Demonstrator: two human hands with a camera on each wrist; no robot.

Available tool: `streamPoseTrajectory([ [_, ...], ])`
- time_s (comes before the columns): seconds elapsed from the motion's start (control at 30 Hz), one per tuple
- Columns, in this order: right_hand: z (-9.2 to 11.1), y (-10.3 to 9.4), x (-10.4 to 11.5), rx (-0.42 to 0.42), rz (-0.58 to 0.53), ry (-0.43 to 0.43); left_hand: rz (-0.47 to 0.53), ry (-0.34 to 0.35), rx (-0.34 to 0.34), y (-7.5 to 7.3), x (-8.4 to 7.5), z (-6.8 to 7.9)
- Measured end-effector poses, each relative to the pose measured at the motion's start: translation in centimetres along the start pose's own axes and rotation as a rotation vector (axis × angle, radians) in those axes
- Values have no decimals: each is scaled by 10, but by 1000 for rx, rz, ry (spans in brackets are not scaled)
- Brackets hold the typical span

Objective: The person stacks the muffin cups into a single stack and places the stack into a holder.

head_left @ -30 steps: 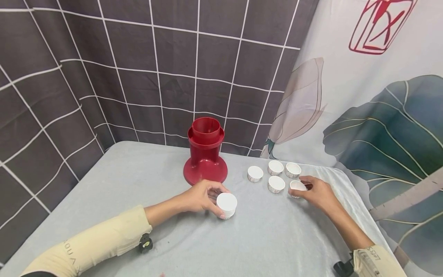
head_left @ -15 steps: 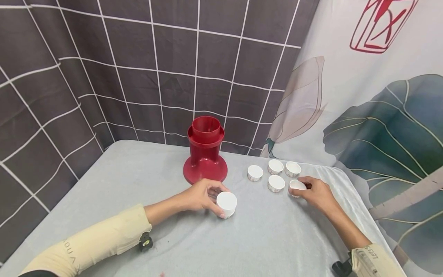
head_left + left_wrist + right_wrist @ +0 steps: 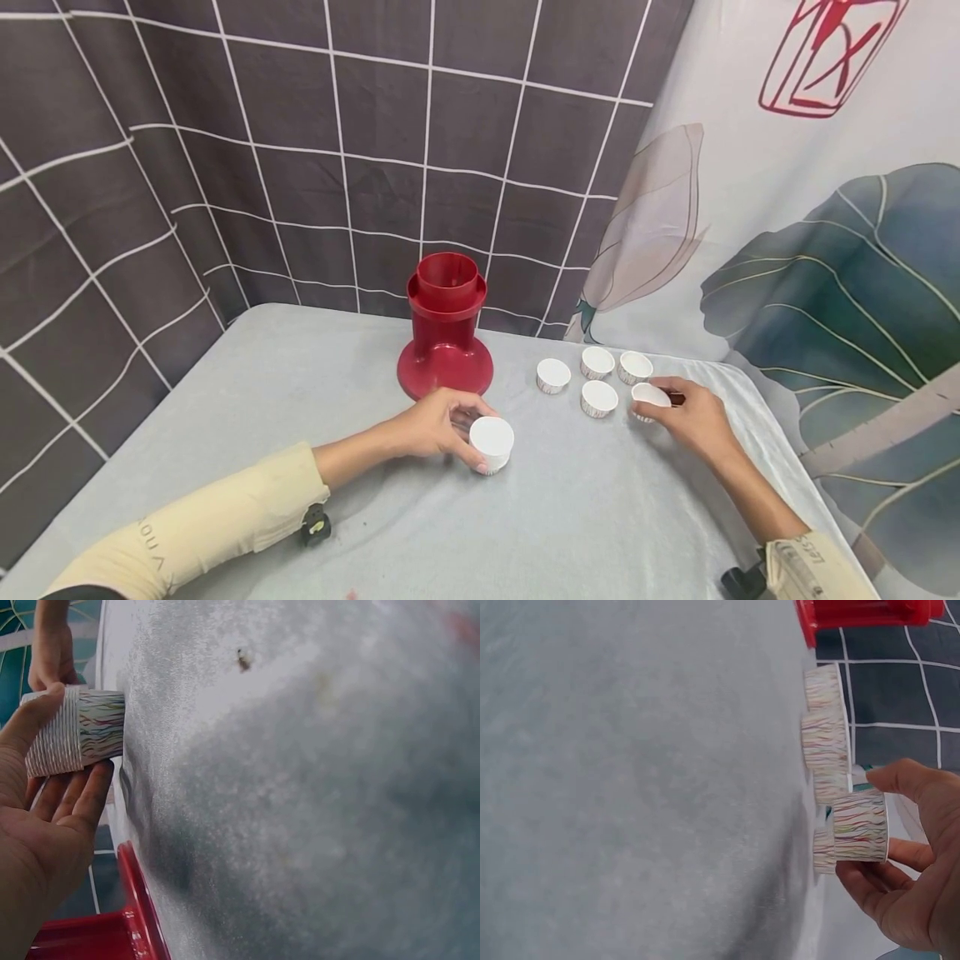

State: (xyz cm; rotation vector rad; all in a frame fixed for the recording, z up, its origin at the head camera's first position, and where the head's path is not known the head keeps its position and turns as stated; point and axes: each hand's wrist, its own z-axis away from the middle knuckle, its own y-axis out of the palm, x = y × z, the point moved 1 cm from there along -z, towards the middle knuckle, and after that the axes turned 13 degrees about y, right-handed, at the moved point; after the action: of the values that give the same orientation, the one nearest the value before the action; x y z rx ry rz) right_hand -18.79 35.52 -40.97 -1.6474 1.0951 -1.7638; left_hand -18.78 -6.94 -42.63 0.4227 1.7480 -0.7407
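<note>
My left hand (image 3: 442, 427) grips a stack of white paper baking cups (image 3: 492, 442) near the middle of the table. In the left wrist view, layered rims show on the stack (image 3: 75, 731) above a wall with coloured squiggles, and its base meets the cloth. Further right, my right hand (image 3: 693, 417) pinches a single paper baking cup (image 3: 650, 402) between thumb and fingers. The right wrist view shows that cup (image 3: 860, 826) upright, its base a little off the cloth. Several more cups stand close by, including a front one (image 3: 599, 399) and a left one (image 3: 553, 376).
A red plastic stand (image 3: 446, 333) with a round base and open tube top stands at the back of the table. Grey cloth (image 3: 525, 533) covers the table. Behind it hang a dark gridded curtain (image 3: 375, 108) and a leaf-patterned one (image 3: 825, 275).
My right hand has moved the pinched cup slightly up and to the right. My left hand and the stack stay in place.
</note>
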Motion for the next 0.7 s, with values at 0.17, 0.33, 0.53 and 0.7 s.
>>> streamPoseTrajectory([
  [0.17,0,-5,3,-33,-29,-3,1,2,1,0,1,0],
  [0.33,0,-9,9,-50,-37,-10,1,-1,-1,1,1,0],
  [0.53,-1,-11,15,-44,-43,-5,-1,4,1,1,1,0],
  [0.7,-3,-9,22,-39,-58,-7,3,20,4,0,3,0],
])
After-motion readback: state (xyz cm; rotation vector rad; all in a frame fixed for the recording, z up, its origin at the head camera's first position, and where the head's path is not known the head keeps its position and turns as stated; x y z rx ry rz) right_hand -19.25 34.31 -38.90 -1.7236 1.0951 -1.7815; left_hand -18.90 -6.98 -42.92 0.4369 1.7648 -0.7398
